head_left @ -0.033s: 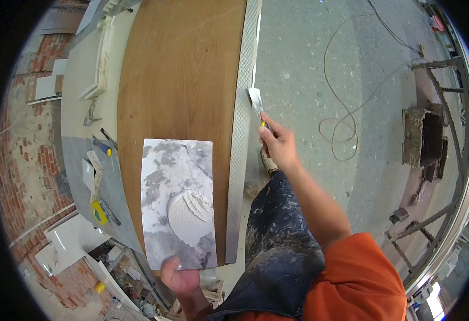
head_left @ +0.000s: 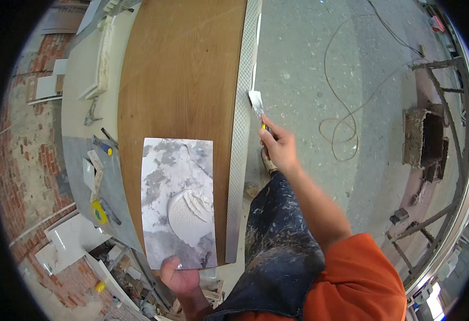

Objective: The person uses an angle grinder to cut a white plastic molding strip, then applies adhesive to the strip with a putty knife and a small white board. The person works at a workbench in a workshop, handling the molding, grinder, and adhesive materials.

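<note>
From the head camera, the left hand (head_left: 180,278) has its grip closed on the near edge of a grey marbled tile (head_left: 177,200), thumb on top. The tile lies flat over the wooden surface (head_left: 183,69), near end overhanging toward the person. A rounded heap of white adhesive (head_left: 190,216) sits on the tile's lower half, its upper right part combed into ridges.

The right hand (head_left: 279,147) is closed around the handle of a putty knife (head_left: 257,104), whose white-smeared blade points away from the person and lies just beside the perforated metal corner strip (head_left: 240,123) running along the surface's right edge. Whether the blade touches the strip cannot be told.

Left of the wood, on a grey shelf, lie small tools (head_left: 102,176), among them a yellow-tipped one. A cable (head_left: 347,107) loops on the concrete floor (head_left: 309,53) to the right.

Against the earlier frame, nothing has visibly moved: both hands, tile, heap and knife stand as they did.
</note>
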Demonstrator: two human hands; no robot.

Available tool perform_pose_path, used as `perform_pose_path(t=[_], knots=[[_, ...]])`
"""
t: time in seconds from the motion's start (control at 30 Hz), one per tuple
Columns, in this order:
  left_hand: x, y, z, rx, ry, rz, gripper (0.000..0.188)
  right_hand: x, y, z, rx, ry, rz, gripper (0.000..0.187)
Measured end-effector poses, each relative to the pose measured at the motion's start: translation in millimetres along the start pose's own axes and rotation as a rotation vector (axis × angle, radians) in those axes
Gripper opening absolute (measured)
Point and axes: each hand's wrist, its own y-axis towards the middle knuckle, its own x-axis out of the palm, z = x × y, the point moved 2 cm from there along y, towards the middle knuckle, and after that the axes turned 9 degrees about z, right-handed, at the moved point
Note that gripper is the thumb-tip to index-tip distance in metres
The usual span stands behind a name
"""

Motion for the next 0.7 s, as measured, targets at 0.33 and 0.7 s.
perform_pose_path(t=[0.33,0.7], knots=[[3.2,-6.9,3.4,-0.056,0.094,0.08,0.073,-14.2,3.8,34.9,-0.182,-0.391,0.209,0.04],[-27.7,-2.6,-47.9,0.171,-0.04,-0.078,0.067,19.0,-195.9,-122.2,-0.599,-0.607,-0.68,0.041]])
